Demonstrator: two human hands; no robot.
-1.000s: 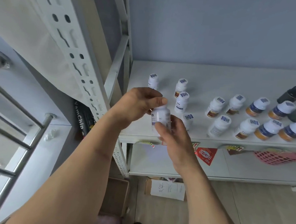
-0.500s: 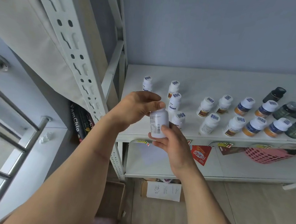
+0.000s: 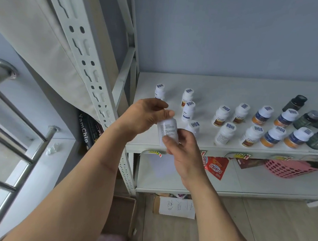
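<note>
Left of centre, my left hand (image 3: 143, 117) curls round the top of the white bottle (image 3: 168, 129). My right hand (image 3: 184, 154) pinches its base. It's off the shelf (image 3: 235, 87), probably mid-check. Reshelving among the standing bottles (image 3: 225, 133) remains.

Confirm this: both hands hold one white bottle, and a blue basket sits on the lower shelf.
Wrong colour: the head view shows the basket on the lower shelf is pink, not blue. Left hand and right hand do hold the white bottle.

White shelf (image 3: 215, 87), upright capped bottles (image 3: 225, 133)
</note>
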